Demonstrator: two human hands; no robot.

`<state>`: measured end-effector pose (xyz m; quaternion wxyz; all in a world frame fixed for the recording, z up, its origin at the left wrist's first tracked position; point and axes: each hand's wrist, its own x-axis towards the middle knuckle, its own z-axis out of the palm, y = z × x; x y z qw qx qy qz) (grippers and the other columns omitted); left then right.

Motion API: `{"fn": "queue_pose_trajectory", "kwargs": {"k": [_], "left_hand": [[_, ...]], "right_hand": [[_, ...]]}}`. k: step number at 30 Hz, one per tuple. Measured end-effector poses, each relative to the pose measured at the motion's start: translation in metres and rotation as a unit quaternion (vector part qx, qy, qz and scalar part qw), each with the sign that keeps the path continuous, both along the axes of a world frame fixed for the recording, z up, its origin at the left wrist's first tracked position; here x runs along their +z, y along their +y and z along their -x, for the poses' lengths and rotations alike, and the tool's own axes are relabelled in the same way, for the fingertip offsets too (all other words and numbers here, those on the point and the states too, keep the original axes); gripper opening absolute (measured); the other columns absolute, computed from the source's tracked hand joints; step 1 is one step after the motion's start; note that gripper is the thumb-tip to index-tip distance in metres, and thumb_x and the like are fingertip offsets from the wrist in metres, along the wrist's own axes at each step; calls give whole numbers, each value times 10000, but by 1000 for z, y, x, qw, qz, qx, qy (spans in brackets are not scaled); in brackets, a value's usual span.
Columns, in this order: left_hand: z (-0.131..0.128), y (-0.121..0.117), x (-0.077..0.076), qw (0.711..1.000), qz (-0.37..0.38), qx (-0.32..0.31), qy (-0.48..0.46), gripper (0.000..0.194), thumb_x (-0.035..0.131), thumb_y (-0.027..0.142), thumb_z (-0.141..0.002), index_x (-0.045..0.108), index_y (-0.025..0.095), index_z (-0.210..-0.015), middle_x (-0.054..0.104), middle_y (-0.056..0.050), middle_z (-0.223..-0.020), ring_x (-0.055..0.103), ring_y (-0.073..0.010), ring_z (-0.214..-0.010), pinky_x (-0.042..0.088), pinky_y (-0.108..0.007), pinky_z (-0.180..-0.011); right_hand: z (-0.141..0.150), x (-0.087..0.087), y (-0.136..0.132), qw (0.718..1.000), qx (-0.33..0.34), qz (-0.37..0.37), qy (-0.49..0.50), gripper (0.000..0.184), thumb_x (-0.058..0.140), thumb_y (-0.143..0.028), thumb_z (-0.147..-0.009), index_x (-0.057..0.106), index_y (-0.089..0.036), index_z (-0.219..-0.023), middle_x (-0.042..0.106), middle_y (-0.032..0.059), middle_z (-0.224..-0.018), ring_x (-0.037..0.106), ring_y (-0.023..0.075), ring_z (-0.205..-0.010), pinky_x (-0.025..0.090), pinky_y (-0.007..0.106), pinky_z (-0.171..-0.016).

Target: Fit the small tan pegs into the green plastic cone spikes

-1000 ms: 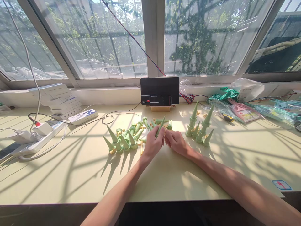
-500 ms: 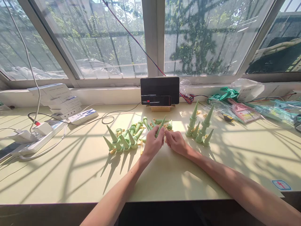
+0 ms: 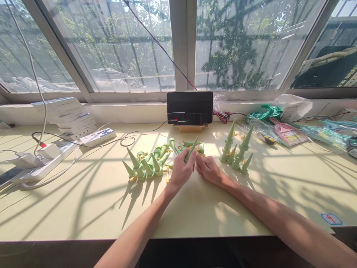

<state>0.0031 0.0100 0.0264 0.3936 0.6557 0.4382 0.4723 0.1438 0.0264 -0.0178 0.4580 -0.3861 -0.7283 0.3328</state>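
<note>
My left hand (image 3: 182, 165) is closed around a green plastic plant-watering spike (image 3: 192, 149), its pointed end tilted up and away. Close beside it, my right hand (image 3: 208, 168) is closed with fingers pinched together against the spike's lower end; what they grip is hidden. Several green spikes (image 3: 149, 169) with yellow valve pieces stand and lie left of my hands, and more loose parts sit behind my fingers. To the right, a group of green spikes (image 3: 242, 150) stands upright, two of them taller and stacked.
A black tablet (image 3: 189, 106) leans at the back, a phone in front of it. White boxes (image 3: 68, 117) and a power strip (image 3: 47, 163) with cables lie at left. Plastic bags (image 3: 290, 130) and a yellow-black tape measure (image 3: 269, 140) are at right. The table's front edge is near my forearms.
Both hands stay nearly in place, with the spike still held in the left. The right fingers have shifted slightly at its lower end.
</note>
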Motion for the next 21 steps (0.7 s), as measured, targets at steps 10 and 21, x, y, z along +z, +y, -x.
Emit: {"fn": "queue_pose_trajectory", "kwargs": {"k": [10,21], "left_hand": [[1,1,-2,1000,-4,-5,3,358,458,486,-975,448,209,-749,437,62,-513,427,-94,-459,350,-227,-478],[1,3,-3,1000,1,-2,-7,358,472,488,-963,457,210,-738,448,57,-524,454,-99,-469,367,-230,-482]], "right_hand": [[0,-1,1,1000,-5,2,11,707,250,-651,-1007,464,-209,-498,464,-2,-433,455,118,-439,389,263,-499],[1,7,-2,999,22,-46,15,556,295,-543,-1043,470,-205,-637,502,-23,-521,451,109,-496,392,244,-538]]}}
